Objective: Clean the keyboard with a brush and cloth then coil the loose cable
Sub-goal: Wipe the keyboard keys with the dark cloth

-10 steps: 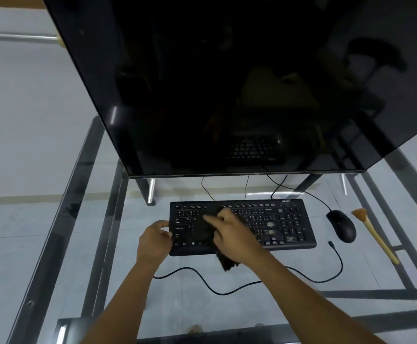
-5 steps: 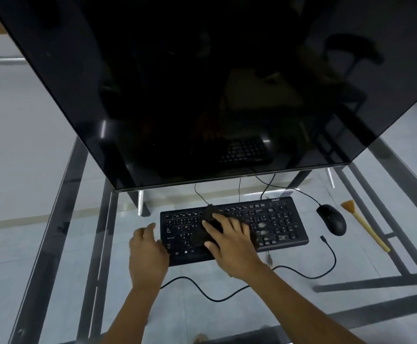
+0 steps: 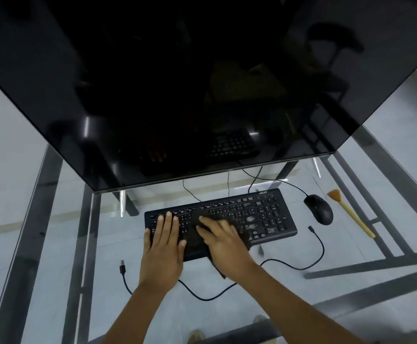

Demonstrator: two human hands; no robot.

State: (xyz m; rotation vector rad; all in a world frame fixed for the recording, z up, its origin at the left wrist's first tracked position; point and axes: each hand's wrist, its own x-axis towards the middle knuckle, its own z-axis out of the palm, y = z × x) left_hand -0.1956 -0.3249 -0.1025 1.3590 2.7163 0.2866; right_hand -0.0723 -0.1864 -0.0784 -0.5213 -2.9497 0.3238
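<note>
The black keyboard point(image 3: 264, 214) lies on the glass desk point(image 3: 53, 244), just near of the dark monitor point(image 3: 177, 83). A dark cloth point(image 3: 197, 219) is spread over its middle keys, pinned flat beneath the right hand point(image 3: 223, 240), whose fingers are splayed and pressing down rather than curled around it; a corner of the cloth hangs off the near edge by the wrist. The left hand point(image 3: 164, 247) rests open and flat on the keyboard's left end. The loose black cable point(image 3: 207, 297) trails uncoiled along the desk near of the keyboard. To the right sit the mouse point(image 3: 319, 209) and, farther right, the brush point(image 3: 351, 214).
</note>
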